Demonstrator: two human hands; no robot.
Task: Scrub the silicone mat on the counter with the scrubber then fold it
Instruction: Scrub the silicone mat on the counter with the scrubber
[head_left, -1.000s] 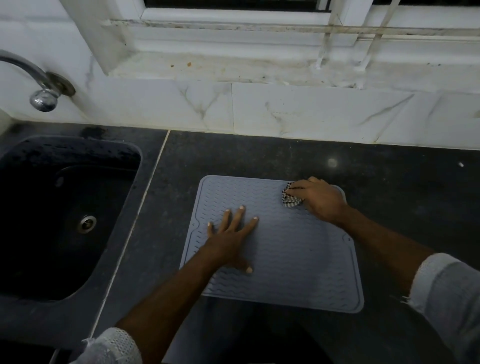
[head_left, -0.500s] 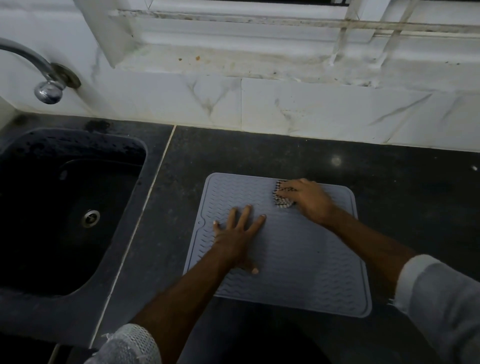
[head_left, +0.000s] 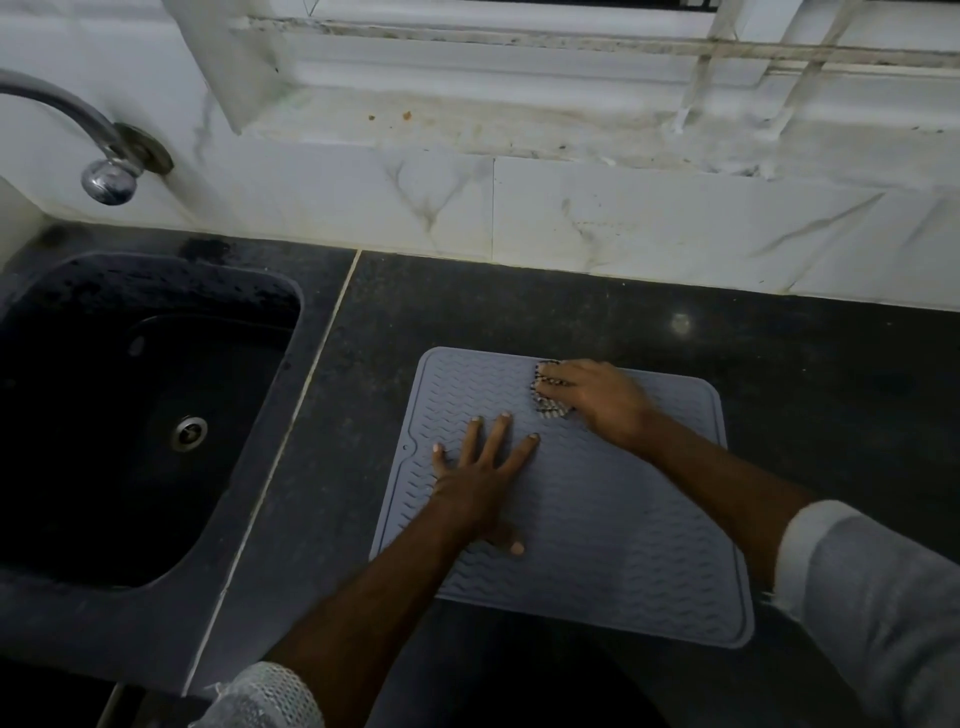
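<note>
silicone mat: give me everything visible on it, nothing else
The silicone mat is grey, roughly square with rounded corners, a raised rim and a wavy ribbed surface; it looks soft and rubbery. It lies flat and unfolded on the dark counter, right of the sink. The left hand presses on it with fingers spread. The right hand holds the scrubber against it near its far edge.

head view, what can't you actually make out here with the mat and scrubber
- Scrubber: mostly covered by the right hand; its shape is unclear.
- Mat under the left hand and both forearms: hidden.
- Tap: cut off by the left edge.
- Dirt on the mat: too dim to tell.
</note>
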